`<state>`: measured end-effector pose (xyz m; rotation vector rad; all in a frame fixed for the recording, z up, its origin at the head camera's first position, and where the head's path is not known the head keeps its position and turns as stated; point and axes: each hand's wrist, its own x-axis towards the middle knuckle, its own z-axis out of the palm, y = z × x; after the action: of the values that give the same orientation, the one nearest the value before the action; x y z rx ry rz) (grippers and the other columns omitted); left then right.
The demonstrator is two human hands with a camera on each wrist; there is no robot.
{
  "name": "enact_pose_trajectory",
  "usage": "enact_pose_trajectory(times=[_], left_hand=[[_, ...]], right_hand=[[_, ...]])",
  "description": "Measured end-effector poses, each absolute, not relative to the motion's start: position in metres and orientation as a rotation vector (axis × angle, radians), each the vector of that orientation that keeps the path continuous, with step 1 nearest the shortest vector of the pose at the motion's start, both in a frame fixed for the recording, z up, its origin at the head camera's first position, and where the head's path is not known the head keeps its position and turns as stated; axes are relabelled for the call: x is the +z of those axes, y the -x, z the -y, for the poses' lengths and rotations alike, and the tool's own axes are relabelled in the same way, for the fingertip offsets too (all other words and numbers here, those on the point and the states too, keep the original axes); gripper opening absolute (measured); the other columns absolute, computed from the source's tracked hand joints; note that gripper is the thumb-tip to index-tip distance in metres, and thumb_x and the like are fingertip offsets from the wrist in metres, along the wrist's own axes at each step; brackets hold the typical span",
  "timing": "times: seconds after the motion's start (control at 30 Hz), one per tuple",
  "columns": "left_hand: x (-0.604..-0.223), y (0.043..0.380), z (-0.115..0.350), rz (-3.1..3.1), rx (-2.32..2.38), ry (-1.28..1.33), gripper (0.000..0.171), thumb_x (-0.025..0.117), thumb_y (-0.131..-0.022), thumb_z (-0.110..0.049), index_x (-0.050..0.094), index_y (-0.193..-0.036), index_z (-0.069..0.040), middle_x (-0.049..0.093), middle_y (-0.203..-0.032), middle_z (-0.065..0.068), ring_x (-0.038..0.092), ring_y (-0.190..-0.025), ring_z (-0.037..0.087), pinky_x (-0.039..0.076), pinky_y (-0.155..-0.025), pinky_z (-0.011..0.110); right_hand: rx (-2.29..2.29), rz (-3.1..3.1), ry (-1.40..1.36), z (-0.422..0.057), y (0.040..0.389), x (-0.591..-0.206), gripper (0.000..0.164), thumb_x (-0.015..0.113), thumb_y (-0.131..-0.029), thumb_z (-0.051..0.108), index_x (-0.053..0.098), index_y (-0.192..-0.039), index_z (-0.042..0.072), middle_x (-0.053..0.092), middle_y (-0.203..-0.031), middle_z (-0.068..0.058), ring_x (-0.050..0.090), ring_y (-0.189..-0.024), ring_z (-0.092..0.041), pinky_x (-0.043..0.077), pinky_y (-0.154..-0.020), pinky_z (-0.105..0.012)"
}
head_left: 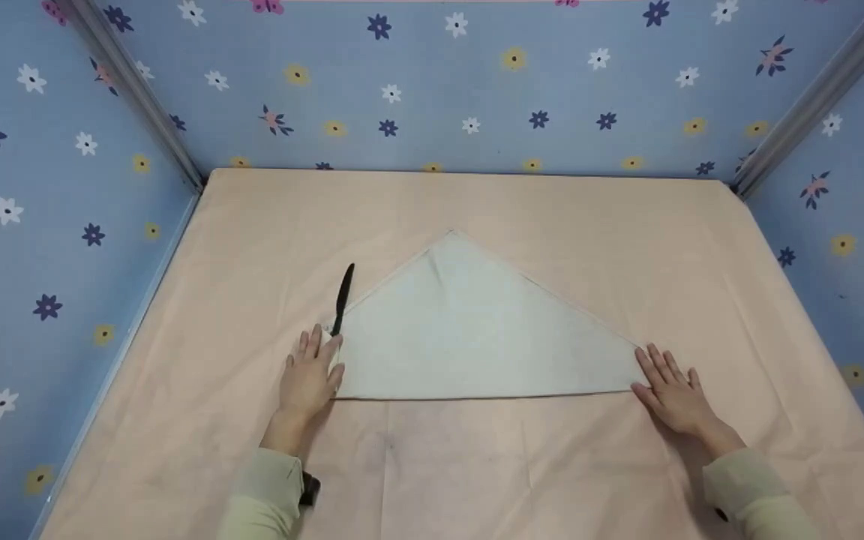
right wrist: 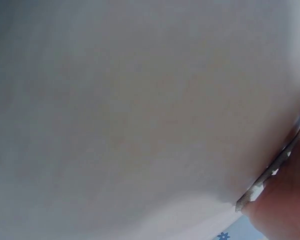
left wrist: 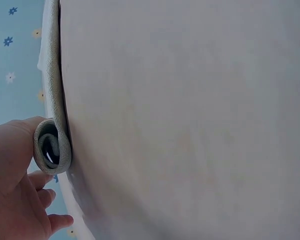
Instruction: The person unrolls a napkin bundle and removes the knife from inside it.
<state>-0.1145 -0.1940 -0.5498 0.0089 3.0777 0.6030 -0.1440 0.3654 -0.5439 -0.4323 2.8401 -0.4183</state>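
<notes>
A pale cloth (head_left: 477, 330) lies folded on the table, with its peak pointing away from me and its long straight edge towards me. Its left end is curled into a small roll (left wrist: 65, 150), dark inside, as the left wrist view shows. My left hand (head_left: 310, 375) rests on this rolled end with fingers extended. A black knife (head_left: 345, 289) sticks out beyond my left fingertips; its lower part is hidden at the cloth. At the opposite corner my right hand (head_left: 676, 394) lies with straight fingers, fingertips and thumb touching the cloth.
A peach tablecloth (head_left: 582, 225) with creases covers the table. Blue flowered panels (head_left: 432, 112) stand behind and on both sides, with grey metal posts (head_left: 139, 90) at the back corners.
</notes>
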Motion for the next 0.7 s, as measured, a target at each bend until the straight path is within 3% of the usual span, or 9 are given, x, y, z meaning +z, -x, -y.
enact_pose_trajectory(times=[0.7], left_hand=[[-0.5461,0.1120,0.2034,-3.097,0.614,0.034,0.045,0.048,-0.090,-0.019,0.041,-0.133,-0.010,0.020,-0.141,0.023,0.015,-0.128,0.042,0.022,-0.092,0.063]], right_hand=[[-0.414,-2.836,0.425,-0.3648,0.1442,-0.5420,0.063,0.035,-0.094,0.039,0.015,-0.141,0.003,0.005,-0.145,-0.021,0.003,-0.130,-0.041,-0.004,-0.095,-0.063]])
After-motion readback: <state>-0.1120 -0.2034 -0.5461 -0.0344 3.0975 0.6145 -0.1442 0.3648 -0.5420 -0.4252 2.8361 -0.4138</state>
